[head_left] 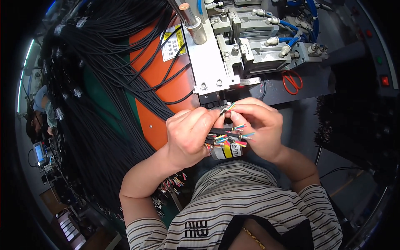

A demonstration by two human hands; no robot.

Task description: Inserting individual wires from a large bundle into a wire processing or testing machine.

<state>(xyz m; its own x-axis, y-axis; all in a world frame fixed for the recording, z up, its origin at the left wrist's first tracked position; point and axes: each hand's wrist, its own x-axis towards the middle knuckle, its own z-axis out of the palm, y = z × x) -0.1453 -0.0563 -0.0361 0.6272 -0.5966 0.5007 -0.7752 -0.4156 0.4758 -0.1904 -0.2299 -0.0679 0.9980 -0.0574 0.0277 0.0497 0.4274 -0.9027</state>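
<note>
My left hand point(187, 131) is closed around several black cables, whose stripped ends point(228, 138) fan out below my fingers with thin coloured wires showing. One cable's wires point(228, 108) stick up between both hands, its black jacket pinched by my left thumb and finger. The fingertips of my right hand point(263, 130) meet at these fine wires and are bent in a pinch. Both hands are just in front of the metal head of a machine point(208, 62). A white and yellow label point(233, 151) shows below the cable ends.
Thick bundles of black cable point(121, 79) spread over an orange plate point(146, 125) at left. Pneumatic cylinders with blue hoses point(287, 35) sit on the machine. Red-handled scissors point(292, 82) lie at right. Lit buttons point(384, 80) line the far right. Another person point(43, 106) is far left.
</note>
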